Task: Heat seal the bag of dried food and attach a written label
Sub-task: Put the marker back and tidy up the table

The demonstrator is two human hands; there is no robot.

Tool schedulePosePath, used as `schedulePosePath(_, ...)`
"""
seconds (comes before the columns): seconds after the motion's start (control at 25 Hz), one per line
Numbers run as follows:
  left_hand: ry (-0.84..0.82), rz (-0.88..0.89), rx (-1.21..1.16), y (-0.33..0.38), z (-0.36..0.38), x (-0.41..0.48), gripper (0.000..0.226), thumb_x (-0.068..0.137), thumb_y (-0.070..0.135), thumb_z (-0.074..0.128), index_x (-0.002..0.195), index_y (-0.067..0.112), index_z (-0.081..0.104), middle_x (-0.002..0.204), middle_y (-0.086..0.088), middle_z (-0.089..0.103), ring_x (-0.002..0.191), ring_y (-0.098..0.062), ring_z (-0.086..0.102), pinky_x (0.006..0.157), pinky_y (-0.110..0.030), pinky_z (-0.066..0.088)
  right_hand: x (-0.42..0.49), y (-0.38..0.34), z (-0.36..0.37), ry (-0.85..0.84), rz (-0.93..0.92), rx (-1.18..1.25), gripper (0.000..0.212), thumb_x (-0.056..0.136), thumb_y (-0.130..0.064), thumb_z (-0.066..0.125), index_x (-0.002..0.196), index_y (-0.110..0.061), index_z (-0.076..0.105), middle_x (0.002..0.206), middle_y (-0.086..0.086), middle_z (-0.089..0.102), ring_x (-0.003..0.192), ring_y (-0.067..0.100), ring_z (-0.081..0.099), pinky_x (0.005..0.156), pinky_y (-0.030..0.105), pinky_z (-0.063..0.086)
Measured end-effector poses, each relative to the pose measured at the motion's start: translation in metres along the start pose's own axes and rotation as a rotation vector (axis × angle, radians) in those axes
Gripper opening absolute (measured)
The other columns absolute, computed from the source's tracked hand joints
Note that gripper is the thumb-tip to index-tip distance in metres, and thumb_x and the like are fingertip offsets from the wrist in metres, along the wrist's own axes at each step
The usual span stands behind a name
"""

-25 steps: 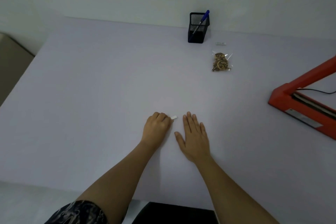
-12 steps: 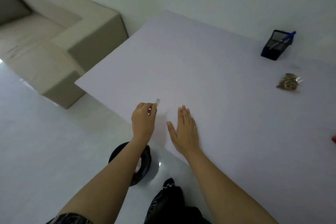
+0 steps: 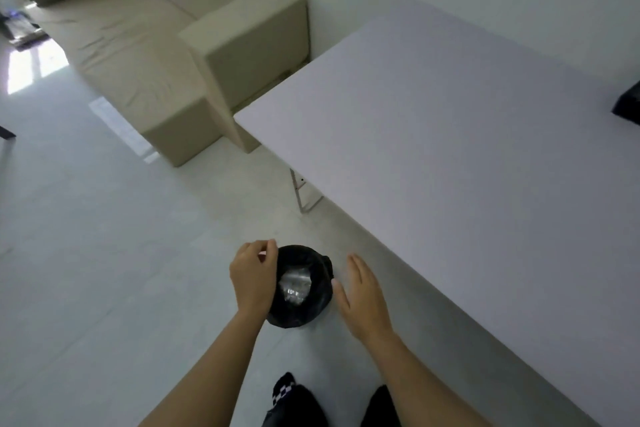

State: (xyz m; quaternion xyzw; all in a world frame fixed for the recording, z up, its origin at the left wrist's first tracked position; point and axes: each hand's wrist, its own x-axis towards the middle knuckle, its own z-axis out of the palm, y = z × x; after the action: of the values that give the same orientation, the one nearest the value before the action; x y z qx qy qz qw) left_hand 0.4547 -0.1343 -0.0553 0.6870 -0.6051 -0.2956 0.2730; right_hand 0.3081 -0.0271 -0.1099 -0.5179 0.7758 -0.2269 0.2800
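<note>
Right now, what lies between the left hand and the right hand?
In the head view, a black-lined bin on the floor lies between the left hand and the right hand.

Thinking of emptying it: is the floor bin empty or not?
Not empty. Shiny crumpled wrapping shows inside the black-lined bin; how full it is, cannot tell.

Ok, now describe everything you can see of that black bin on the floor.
The bin is small and round, lined with a glossy black plastic bag folded over its rim. It stands upright on the pale floor, just off the edge of the white table. Crumpled clear plastic lies inside. The left hand hangs over its left rim, fingertips pinched together; the right hand is open at its right side. Whether either hand touches it cannot be told.
</note>
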Motion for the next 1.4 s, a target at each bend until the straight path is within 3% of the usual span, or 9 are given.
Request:
schedulePosePath(0.2, -0.093, -0.037, 0.004, -0.081, 0.03, 0.025, 0.035, 0.091, 0.024, 0.053, 0.064, 0.003, 0.063, 0.059, -0.014, 0.059, 0.057, -0.023, 0.055, 0.057, -0.038, 0.044, 0.04, 0.039, 0.066, -0.057, 0.215, 0.043, 0.059, 0.097, -0.035, 0.039, 0.145, -0.008, 0.019, 0.154, 0.008, 0.022, 0.141, 0.019, 0.021, 0.111, 0.023, 0.014)
schedulePosePath(0.32, -0.137, -0.126, -0.049, -0.141, 0.072, 0.047, 0.032, 0.091, 0.022, 0.055, 0.067, 0.004, 0.064, 0.061, -0.016, 0.064, 0.061, -0.029, 0.06, 0.059, -0.041, 0.049, 0.08, 0.072, 0.13, -0.071, 0.341, 0.12, 0.063, 0.096, -0.037, 0.042, 0.146, -0.008, 0.016, 0.153, 0.01, 0.023, 0.14, 0.021, 0.024, 0.112, 0.028, 0.021)
schedulePosePath(0.52, -0.211, -0.231, -0.095, -0.244, 0.155, 0.075, 0.013, 0.088, 0.021, 0.061, 0.086, 0.017, 0.073, 0.065, 0.005, 0.067, 0.066, -0.009, 0.064, 0.057, -0.008, 0.045, 0.128, 0.139, 0.252, -0.164, 0.468, 0.143, 0.076, 0.093, -0.041, 0.047, 0.147, -0.008, 0.006, 0.155, 0.014, 0.016, 0.141, 0.026, 0.02, 0.112, 0.035, 0.023)
schedulePosePath(0.72, -0.205, -0.204, -0.069, -0.325, 0.221, 0.093, 0.006, 0.087, 0.02, 0.063, 0.089, 0.019, 0.068, 0.068, 0.018, 0.06, 0.065, 0.004, 0.057, 0.055, -0.002, 0.041, 0.158, 0.212, 0.336, -0.064, 0.553, 0.137, 0.084, 0.088, -0.045, 0.054, 0.148, -0.01, 0.007, 0.153, 0.013, 0.022, 0.137, 0.028, 0.028, 0.11, 0.037, 0.029)
schedulePosePath(0.84, -0.213, -0.171, -0.03, -0.356, 0.249, 0.099, 0.007, 0.087, 0.019, 0.062, 0.086, 0.016, 0.068, 0.07, 0.012, 0.062, 0.067, 0.002, 0.057, 0.059, -0.005, 0.038, 0.171, 0.235, 0.359, 0.026, 0.543, 0.159, 0.076, 0.086, -0.046, 0.058, 0.145, -0.012, 0.022, 0.143, 0.01, 0.043, 0.127, 0.027, 0.045, 0.103, 0.036, 0.039)
schedulePosePath(0.96, -0.237, -0.09, 0.026, -0.373, 0.277, 0.101, 0.009, 0.087, 0.017, 0.062, 0.088, 0.011, 0.069, 0.081, 0.001, 0.066, 0.068, -0.004, 0.056, 0.062, -0.007, 0.037, 0.172, 0.245, 0.375, 0.166, 0.525, 0.108, 0.049, 0.091, -0.033, 0.055, 0.133, -0.011, 0.042, 0.115, 0.01, 0.064, 0.102, 0.027, 0.061, 0.085, 0.03, 0.048)
schedulePosePath(1.2, -0.311, 0.033, 0.156, -0.385, 0.309, 0.097, 0.019, 0.087, 0.009, 0.061, 0.106, 0.006, 0.066, 0.098, -0.01, 0.063, 0.079, -0.024, 0.062, 0.068, -0.024, 0.042, 0.174, 0.247, 0.381, 0.234, 0.502, -0.015, 0.028, 0.096, -0.024, 0.045, 0.114, -0.005, 0.056, 0.098, 0.014, 0.069, 0.086, 0.03, 0.064, 0.076, 0.033, 0.049)
schedulePosePath(1.28, -0.371, -0.003, 0.216, -0.387, 0.312, 0.097, 0.027, 0.088, 0.011, 0.061, 0.113, 0.003, 0.063, 0.116, -0.012, 0.057, 0.093, -0.029, 0.061, 0.075, -0.025, 0.042, 0.174, 0.247, 0.382, 0.246, 0.497, -0.025, 0.028, 0.096, -0.023, 0.045, 0.115, -0.005, 0.056, 0.098, 0.014, 0.069, 0.086, 0.03, 0.064, 0.075, 0.032, 0.049)
schedulePosePath(1.4, -0.304, -0.038, 0.218, -0.382, 0.303, 0.1, 0.029, 0.091, 0.011, 0.057, 0.118, 0.001, 0.06, 0.119, -0.013, 0.056, 0.096, -0.029, 0.059, 0.076, -0.022, 0.036, 0.172, 0.245, 0.381, 0.218, 0.49, -0.019, 0.028, 0.096, -0.025, 0.046, 0.113, -0.006, 0.055, 0.098, 0.013, 0.068, 0.087, 0.029, 0.064, 0.073, 0.031, 0.048)
